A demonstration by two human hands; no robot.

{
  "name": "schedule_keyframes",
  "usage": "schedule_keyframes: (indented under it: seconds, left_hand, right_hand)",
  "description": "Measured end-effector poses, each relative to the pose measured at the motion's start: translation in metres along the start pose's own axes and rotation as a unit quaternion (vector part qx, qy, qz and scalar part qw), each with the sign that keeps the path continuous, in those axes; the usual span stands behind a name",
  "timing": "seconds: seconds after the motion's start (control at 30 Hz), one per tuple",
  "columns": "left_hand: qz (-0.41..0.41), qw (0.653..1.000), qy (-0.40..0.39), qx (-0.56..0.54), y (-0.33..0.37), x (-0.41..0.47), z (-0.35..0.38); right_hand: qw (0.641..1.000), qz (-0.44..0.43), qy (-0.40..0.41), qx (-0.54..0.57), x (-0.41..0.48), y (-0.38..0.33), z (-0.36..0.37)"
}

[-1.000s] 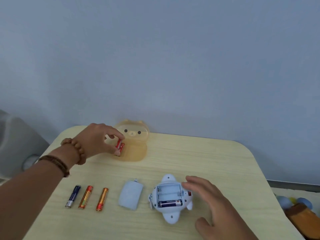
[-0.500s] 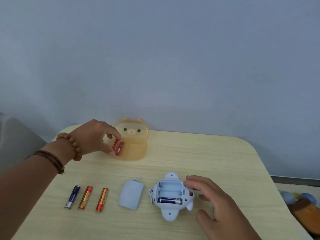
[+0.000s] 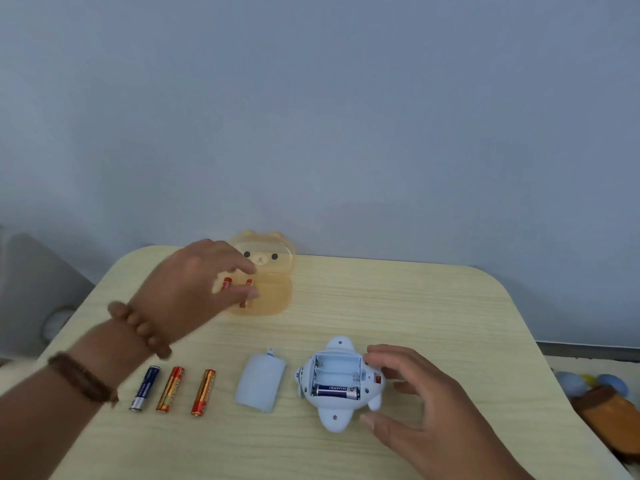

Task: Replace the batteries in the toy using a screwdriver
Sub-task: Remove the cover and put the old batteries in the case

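Note:
The pale blue toy [image 3: 335, 415] lies belly-up near the table's front, compartment open. One dark blue battery [image 3: 335, 392] sits in its nearest slot; the two other slots are empty. My right hand [image 3: 420, 393] holds the toy's right side, with its index finger at the top edge and its thumb at the lower edge. The toy's cover [image 3: 259, 382] lies just left of it. My left hand [image 3: 194, 289], motion-blurred, is over the open orange bear case [image 3: 273, 296] and pinches a red battery [image 3: 247, 293]. A second red battery [image 3: 227, 284] shows beside its fingers. No screwdriver is visible.
Three loose batteries lie in a row at the front left: a blue one [image 3: 145, 388] and two orange ones [image 3: 170, 389] [image 3: 203, 392]. The wall stands right behind the table [image 3: 415, 306]. A grey object [image 3: 34, 289] is at the left, and colourful things [image 3: 602, 403] lie beyond the right edge.
My left hand has shifted right over the case, and the two red batteries have come apart. My right hand has closed around the toy's right side.

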State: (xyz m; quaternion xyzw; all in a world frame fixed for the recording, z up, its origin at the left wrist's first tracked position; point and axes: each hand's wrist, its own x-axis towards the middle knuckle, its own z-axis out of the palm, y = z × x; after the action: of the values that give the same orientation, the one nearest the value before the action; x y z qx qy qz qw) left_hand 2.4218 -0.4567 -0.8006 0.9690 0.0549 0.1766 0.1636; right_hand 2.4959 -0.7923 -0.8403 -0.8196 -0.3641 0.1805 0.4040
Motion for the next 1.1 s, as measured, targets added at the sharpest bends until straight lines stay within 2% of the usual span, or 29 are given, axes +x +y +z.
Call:
schedule_keyframes:
  seconds: [0.07,0.17,0.3,0.5,0.6,0.73,0.9,1.1]
  left_hand:
    - [0.004,0.998,0.000,-0.063,0.047,-0.012,0.007]
    - [-0.005,0.991,-0.105,-0.083,0.094,-0.030,0.028]
    - [-0.004,0.975,-0.207,-0.076,0.110,-0.048,0.041]
    - [-0.005,0.986,-0.144,-0.082,0.117,-0.063,0.057]
    - [-0.066,0.979,-0.129,-0.141,0.124,-0.061,0.061]
    - [-0.127,0.975,-0.079,-0.165,0.137,-0.059,0.066]
    - [-0.167,0.976,-0.063,-0.123,0.151,-0.053,0.069]
    - [-0.171,0.979,-0.082,-0.068,0.159,-0.045,0.069]
  right_hand:
    - [1.000,0.014,0.011,0.005,0.002,0.000,0.001]
    - [0.998,0.046,0.026,0.025,0.003,-0.002,0.001]
    - [0.995,0.077,0.020,0.055,0.003,-0.003,0.001]
    - [0.993,0.085,0.024,0.079,0.002,0.000,0.000]
    - [0.992,0.083,0.036,0.085,0.000,0.001,0.004]
    - [0.993,0.056,0.060,0.081,-0.004,0.004,0.009]
    - [0.993,0.027,0.075,0.084,-0.004,0.005,0.015]
    - [0.991,0.020,0.078,0.102,-0.005,0.007,0.018]
